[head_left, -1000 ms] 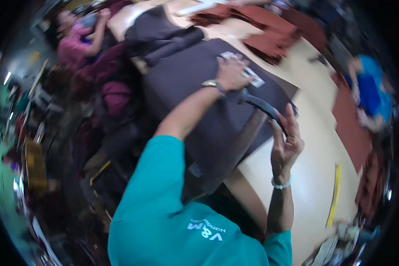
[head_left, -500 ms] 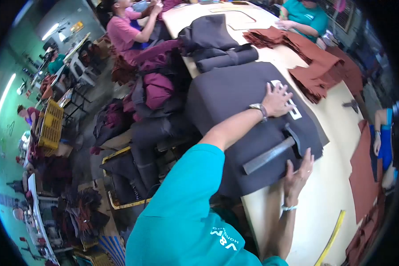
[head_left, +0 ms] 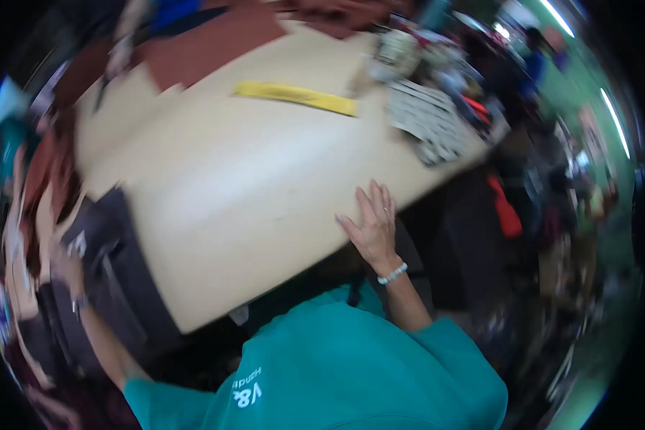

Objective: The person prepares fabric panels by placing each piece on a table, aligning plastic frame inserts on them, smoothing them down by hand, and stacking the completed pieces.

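Note:
My left hand (head_left: pixel 68 271) lies on the stack of dark fabric (head_left: pixel 147 315) at the left, beside a small white piece (head_left: pixel 77 244). Motion blurs its fingers, but the hand looks flat, with nothing gripped. A long, narrow bar (head_left: pixel 124 295) rests on the same stack, too smeared for detail. Near the front edge of the pale table (head_left: pixel 229 244), my right hand (head_left: pixel 374 226) is open, fingers apart, holding nothing. It is over the tabletop, and whether it touches the surface I cannot tell.
A yellow ruler-like strip (head_left: pixel 296 97) lies across the table. Reddish-brown sheets (head_left: pixel 208 46) cover the far side, where another person's hand (head_left: pixel 120 59) shows. A printed sheet (head_left: pixel 426 118) and a jumble of items (head_left: pixel 401 54) occupy the right corner. Something red (head_left: pixel 505 208) hangs beyond the edge.
My view has swung right along the table, so the fabric stack now appears at the left. My right hand has left the stack's edge and moved right; my left hand remains on the stack.

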